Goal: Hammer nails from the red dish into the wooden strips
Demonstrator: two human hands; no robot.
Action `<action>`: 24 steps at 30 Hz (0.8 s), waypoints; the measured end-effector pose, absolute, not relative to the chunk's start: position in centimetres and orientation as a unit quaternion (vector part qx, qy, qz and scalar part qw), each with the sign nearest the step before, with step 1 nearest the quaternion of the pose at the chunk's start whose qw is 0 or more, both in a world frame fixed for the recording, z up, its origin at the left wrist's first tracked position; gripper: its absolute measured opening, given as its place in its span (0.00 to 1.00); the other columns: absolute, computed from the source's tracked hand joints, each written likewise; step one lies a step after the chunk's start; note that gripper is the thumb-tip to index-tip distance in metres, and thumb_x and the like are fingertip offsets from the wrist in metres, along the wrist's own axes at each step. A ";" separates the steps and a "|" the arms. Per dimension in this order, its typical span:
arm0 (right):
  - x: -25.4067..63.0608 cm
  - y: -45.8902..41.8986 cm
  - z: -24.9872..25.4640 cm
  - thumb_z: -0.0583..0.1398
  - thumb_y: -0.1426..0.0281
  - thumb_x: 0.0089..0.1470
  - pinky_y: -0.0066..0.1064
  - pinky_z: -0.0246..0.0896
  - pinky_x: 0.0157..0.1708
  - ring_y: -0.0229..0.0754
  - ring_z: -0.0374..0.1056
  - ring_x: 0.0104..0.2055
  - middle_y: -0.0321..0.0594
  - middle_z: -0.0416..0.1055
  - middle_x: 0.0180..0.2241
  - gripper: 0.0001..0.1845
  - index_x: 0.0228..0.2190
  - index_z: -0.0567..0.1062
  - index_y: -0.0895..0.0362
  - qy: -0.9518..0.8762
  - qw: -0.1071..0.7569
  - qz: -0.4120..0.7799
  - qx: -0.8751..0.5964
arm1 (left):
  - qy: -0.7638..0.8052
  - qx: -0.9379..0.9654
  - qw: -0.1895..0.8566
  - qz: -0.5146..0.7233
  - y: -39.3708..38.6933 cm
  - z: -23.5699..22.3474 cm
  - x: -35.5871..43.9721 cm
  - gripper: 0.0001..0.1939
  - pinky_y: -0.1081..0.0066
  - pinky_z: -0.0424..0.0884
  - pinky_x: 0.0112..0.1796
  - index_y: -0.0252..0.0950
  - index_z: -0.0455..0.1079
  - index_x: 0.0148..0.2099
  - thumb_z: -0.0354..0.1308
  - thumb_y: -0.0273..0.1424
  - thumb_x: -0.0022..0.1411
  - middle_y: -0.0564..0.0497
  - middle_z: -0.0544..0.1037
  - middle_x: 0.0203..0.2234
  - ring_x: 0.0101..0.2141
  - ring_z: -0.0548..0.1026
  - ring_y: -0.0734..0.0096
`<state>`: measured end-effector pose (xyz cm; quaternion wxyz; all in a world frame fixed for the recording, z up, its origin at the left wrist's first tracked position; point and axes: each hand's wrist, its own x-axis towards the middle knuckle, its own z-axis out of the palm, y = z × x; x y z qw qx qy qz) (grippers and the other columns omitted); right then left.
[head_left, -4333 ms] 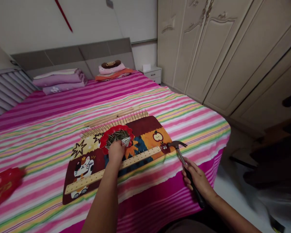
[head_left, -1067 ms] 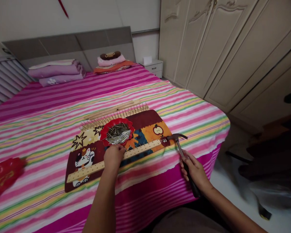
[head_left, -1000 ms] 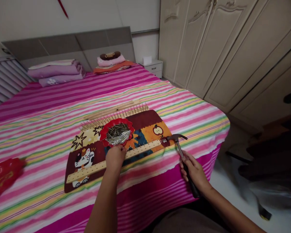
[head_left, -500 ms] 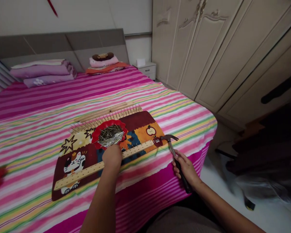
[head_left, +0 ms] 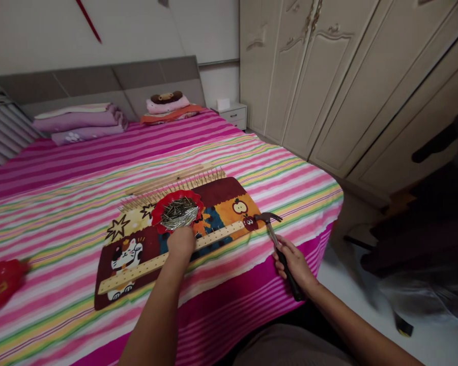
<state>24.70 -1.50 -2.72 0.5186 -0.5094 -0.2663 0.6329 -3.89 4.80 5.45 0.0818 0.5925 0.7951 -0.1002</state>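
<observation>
My right hand (head_left: 294, 264) is wrapped round the black grip of a claw hammer (head_left: 273, 231), whose head lies over the right end of the patterned mat. My left hand (head_left: 182, 243) looks closed, curled at the near edge of a red scalloped dish (head_left: 162, 203) heaped with nails (head_left: 179, 212). Its fingertips are hidden behind the back of the hand, so anything in them cannot be made out. Under that hand runs a pale wooden strip (head_left: 137, 271) dotted with small dark marks, lying across the mat (head_left: 148, 239).
Behind the dish, a wooden strip bristling with upright nails (head_left: 175, 187) lies beside another bare strip (head_left: 164, 179). A red object (head_left: 3, 282) rests at the bed's left. Folded bedding (head_left: 84, 122) sits by the headboard; a wardrobe (head_left: 290, 76) stands at the right.
The view has shifted slightly, bringing more of the red object at left into sight. My left hand stays by the dish and my right still grips the hammer.
</observation>
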 end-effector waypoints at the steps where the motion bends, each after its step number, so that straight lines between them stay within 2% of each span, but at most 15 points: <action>1: 24.7 -1.5 -2.7 0.61 0.63 0.47 0.18 0.48 0.07 0.29 0.55 0.12 0.25 0.63 0.17 0.24 0.47 0.65 0.53 -0.267 0.519 0.633 -0.509 | 0.794 0.595 0.076 -0.099 4.7 5.3 -3.9 0.17 0.64 0.70 0.38 0.33 0.74 0.43 0.46 0.23 0.56 0.36 0.77 0.41 0.42 0.76 0.55; 7: 24.7 -1.7 -2.6 0.61 0.64 0.47 0.18 0.48 0.07 0.29 0.55 0.11 0.25 0.64 0.17 0.24 0.47 0.66 0.54 -0.267 0.523 0.632 -0.505 | 0.778 0.625 0.063 -0.014 3.1 4.5 -5.8 0.14 0.69 0.68 0.38 0.38 0.73 0.41 0.47 0.31 0.59 0.43 0.79 0.39 0.40 0.76 0.62; 12: 24.5 -1.6 -2.6 0.61 0.63 0.47 0.18 0.48 0.07 0.29 0.54 0.11 0.25 0.63 0.17 0.23 0.45 0.66 0.54 -0.268 0.528 0.629 -0.504 | 0.800 0.594 0.084 -0.029 3.5 4.7 -6.0 0.13 0.67 0.68 0.35 0.40 0.75 0.37 0.52 0.37 0.57 0.43 0.79 0.36 0.40 0.76 0.57; 16: 24.4 -1.6 -2.7 0.60 0.63 0.47 0.17 0.47 0.07 0.29 0.54 0.11 0.25 0.63 0.16 0.23 0.46 0.65 0.53 -0.267 0.526 0.632 -0.503 | 0.806 0.583 0.084 -0.056 4.3 5.1 -5.2 0.12 0.66 0.68 0.35 0.37 0.76 0.37 0.53 0.32 0.55 0.40 0.79 0.37 0.41 0.76 0.55; 20: 24.5 -1.6 -2.8 0.61 0.63 0.47 0.17 0.47 0.07 0.30 0.54 0.12 0.25 0.64 0.16 0.23 0.46 0.66 0.53 -0.267 0.525 0.634 -0.501 | 0.802 0.590 0.076 -0.057 4.2 5.0 -4.7 0.14 0.66 0.69 0.36 0.34 0.75 0.38 0.48 0.27 0.57 0.37 0.79 0.37 0.40 0.76 0.56; 24: 24.6 -1.7 -2.7 0.61 0.63 0.46 0.18 0.47 0.07 0.30 0.54 0.12 0.25 0.63 0.16 0.23 0.45 0.66 0.53 -0.265 0.525 0.637 -0.499 | 0.789 0.612 0.053 -0.004 3.1 4.6 -5.3 0.14 0.66 0.68 0.36 0.33 0.73 0.37 0.46 0.28 0.59 0.36 0.78 0.36 0.38 0.76 0.58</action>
